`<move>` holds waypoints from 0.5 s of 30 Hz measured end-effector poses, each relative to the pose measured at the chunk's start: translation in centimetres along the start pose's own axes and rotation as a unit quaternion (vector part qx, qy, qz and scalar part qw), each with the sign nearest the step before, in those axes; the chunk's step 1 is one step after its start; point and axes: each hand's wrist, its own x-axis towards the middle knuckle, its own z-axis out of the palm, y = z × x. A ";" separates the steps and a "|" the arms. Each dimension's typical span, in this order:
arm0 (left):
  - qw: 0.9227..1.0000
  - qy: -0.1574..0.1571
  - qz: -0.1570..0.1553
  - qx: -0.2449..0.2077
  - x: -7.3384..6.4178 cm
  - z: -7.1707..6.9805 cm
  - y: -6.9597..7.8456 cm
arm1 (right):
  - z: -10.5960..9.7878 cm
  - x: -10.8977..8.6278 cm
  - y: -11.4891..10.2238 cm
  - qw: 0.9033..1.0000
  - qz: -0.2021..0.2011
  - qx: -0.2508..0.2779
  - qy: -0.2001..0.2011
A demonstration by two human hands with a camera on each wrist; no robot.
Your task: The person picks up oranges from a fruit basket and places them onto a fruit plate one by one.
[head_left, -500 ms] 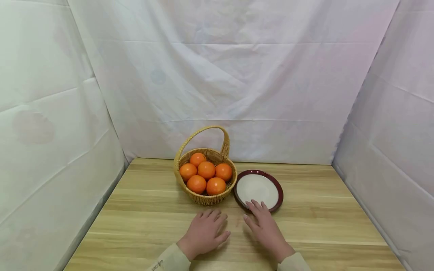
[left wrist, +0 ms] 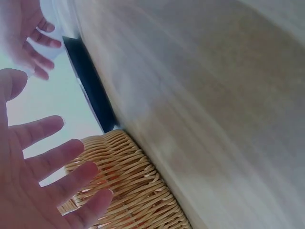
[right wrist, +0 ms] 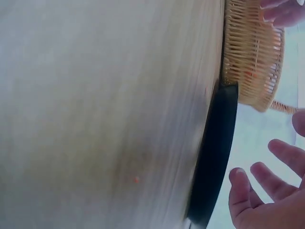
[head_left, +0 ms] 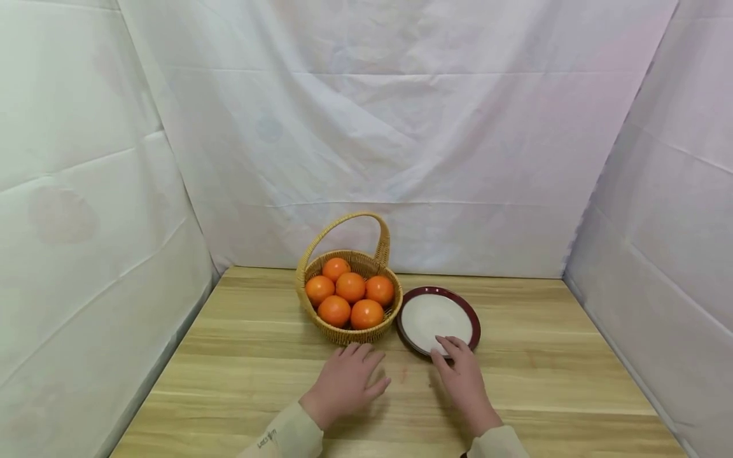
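Observation:
A wicker basket (head_left: 350, 337) with a tall arched handle stands near the back of the table and holds several oranges (head_left: 350, 287). To its right, close by, lies a round plate (head_left: 435, 318) with a cream middle and dark red rim. My left hand (head_left: 346, 385) is just in front of the basket, fingers spread and holding nothing; the left wrist view shows its fingertips overlapping the wicker side (left wrist: 138, 186). Loosely bent, the fingers of my right hand (head_left: 462, 381) hover over the plate's front edge. In the right wrist view the plate's dark side (right wrist: 217, 152) appears beside those fingers.
Both objects stand on a wooden table (head_left: 561, 369) with a light grain. White cloth (head_left: 401, 146) hangs behind the table and on both sides. A tiny red speck (right wrist: 136, 180) shows on the wood in the right wrist view.
My left hand has moved slightly forward, closer to the basket. The right hand has shifted a little to the right, its fingers more bent. Basket, oranges and plate keep their places.

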 end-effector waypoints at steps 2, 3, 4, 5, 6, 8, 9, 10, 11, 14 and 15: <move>1.000 -0.003 -0.004 0.000 0.1 -0.3 -0.1 | -0.2 0.2 0.2 1.000 0.019 0.009 0.008; 1.000 -0.003 -0.006 -0.001 0.2 -0.4 -0.2 | -0.3 0.3 0.3 0.999 0.029 0.013 0.010; 1.000 -0.005 -0.008 -0.003 0.3 -0.5 -0.2 | -0.4 0.4 0.5 0.999 0.037 0.018 0.013; 1.000 -0.006 -0.011 -0.003 0.3 -0.6 -0.3 | -0.6 0.5 0.6 0.999 0.043 0.021 0.015; 1.000 -0.006 -0.012 -0.005 0.3 -0.7 -0.4 | -0.7 0.5 0.7 0.998 0.050 0.025 0.017; 1.000 -0.006 -0.015 -0.007 0.4 -0.8 -0.5 | -0.9 0.7 0.9 0.997 0.062 0.030 0.018; 1.000 -0.007 -0.015 -0.007 0.4 -0.9 -0.5 | -1.0 0.7 1.0 0.997 0.066 0.030 0.020; 1.000 -0.007 -0.016 -0.006 0.4 -1.0 -0.5 | -1.1 0.8 1.1 0.997 0.071 0.032 0.021; 1.000 -0.006 -0.017 -0.006 0.4 -1.0 -0.6 | -1.2 0.8 1.2 0.996 0.076 0.033 0.023; 1.000 0.003 -0.017 -0.004 0.4 -1.2 -0.6 | -1.4 1.0 1.7 0.995 0.095 0.038 0.024; 1.000 0.007 -0.018 -0.005 0.4 -1.2 -0.6 | -1.4 1.0 1.9 0.994 0.101 0.040 0.025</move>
